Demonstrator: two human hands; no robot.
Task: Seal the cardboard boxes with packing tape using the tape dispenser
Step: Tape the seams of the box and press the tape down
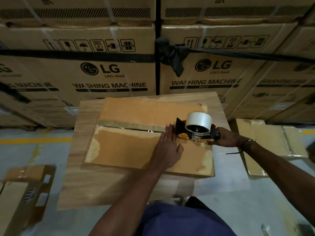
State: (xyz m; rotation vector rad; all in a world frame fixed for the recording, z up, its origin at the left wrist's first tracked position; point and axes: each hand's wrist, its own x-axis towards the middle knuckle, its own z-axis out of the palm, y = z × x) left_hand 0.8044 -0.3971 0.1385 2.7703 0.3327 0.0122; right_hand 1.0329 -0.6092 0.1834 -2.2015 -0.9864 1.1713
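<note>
Head view: flat cardboard box (pixel 136 147) lying on wooden worktop (pixel 95 184), flaps meeting along middle seam. Strip of tape (pixel 129 125) laid over seam from left end up to left hand. Left hand (pixel 167 147) flat on box, fingers straight, pressing beside seam. Right hand (pixel 225 136) with grip curled round handle of tape dispenser (pixel 196 130), resting on seam near right end of box. Behind, stacked washing machine cartons (pixel 102 70). More boxes (pixel 25 193) on floor (pixel 34 150).
</note>
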